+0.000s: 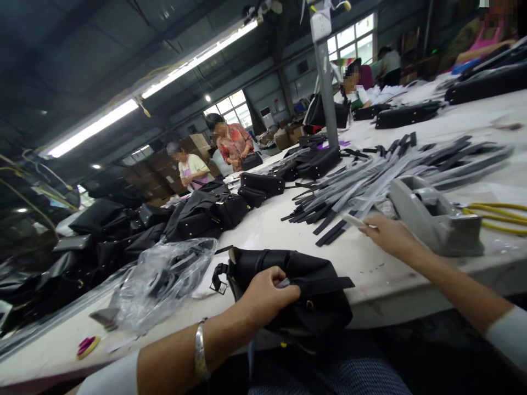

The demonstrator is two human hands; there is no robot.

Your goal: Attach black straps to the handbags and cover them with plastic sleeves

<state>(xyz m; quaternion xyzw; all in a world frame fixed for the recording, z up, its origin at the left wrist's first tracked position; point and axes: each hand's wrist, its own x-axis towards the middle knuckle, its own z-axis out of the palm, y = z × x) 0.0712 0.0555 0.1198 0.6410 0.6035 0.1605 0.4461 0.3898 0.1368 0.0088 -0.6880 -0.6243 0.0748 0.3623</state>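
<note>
A black bag (325, 323) with gold-coloured fittings rests at the table's front edge, partly over my lap. My left hand (263, 296) is closed in a pinch at a flat black strap (325, 284) lying across the bag; a bit of grey shows between the fingers. A buckle (219, 283) hangs at the bag's left end. Off to the right, my right hand (387, 235) pinches a small whitish strip (354, 220), whose kind I cannot make out. It is beside a grey tape dispenser (436, 216) and just in front of a pile of black straps (366, 175) in pale wrapping.
Yellow-handled scissors (494, 216) lie right of the dispenser. A clear plastic bag (164, 280) and a pink-and-yellow roll (88, 346) are at left. Many black bags (197, 214) are heaped behind. A metal post (327, 88) rises beyond; several people work around the table.
</note>
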